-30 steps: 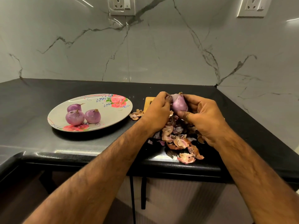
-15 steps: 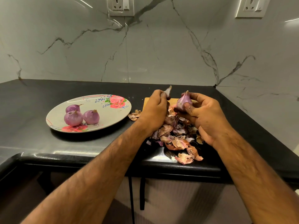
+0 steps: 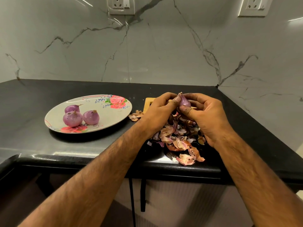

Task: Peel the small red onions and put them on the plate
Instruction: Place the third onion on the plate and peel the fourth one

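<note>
Three peeled onions sit on the plate, off to the left. One more onion is up in both hands, above the heap of skins on the black counter.

To peel it well, I think I should hold it steady with the right hand. Then I should pull the dry skin down from the pointy top with the left hand. Small strips are best, so the good part does not tear. I should let the skin drop on the heap, not on the plate.

The right hand is curled round the onion, thumb under it and fingers behind. The left hand is curled too, and its thumb presses the onion near the top. Both hands are closed on it, with no gap I can see.
</note>
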